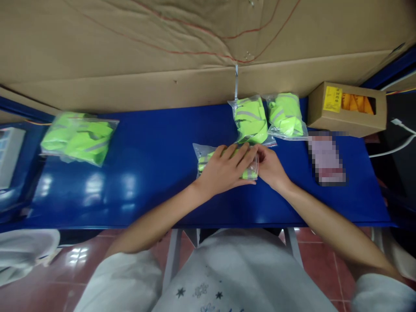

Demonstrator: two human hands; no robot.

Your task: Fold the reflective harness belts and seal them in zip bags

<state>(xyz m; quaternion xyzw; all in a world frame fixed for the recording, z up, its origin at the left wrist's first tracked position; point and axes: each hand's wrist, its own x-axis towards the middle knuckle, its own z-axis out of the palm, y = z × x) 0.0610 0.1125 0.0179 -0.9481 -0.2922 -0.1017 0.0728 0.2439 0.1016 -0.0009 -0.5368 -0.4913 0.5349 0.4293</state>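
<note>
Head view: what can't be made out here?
All in the head view:
- Plastic bag: its middle, covered by the left hand.
- Right hand: its exact hold, hidden where it curls in beside the left hand.
- Flat item at right: details, blurred by pixelation.
- Yellow label on the box: print too small to read.
- White chair: cut off by the left edge.

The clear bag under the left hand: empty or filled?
Not empty: lime material shows through the clear bag either side of the left hand, which hides how full it is.
</note>
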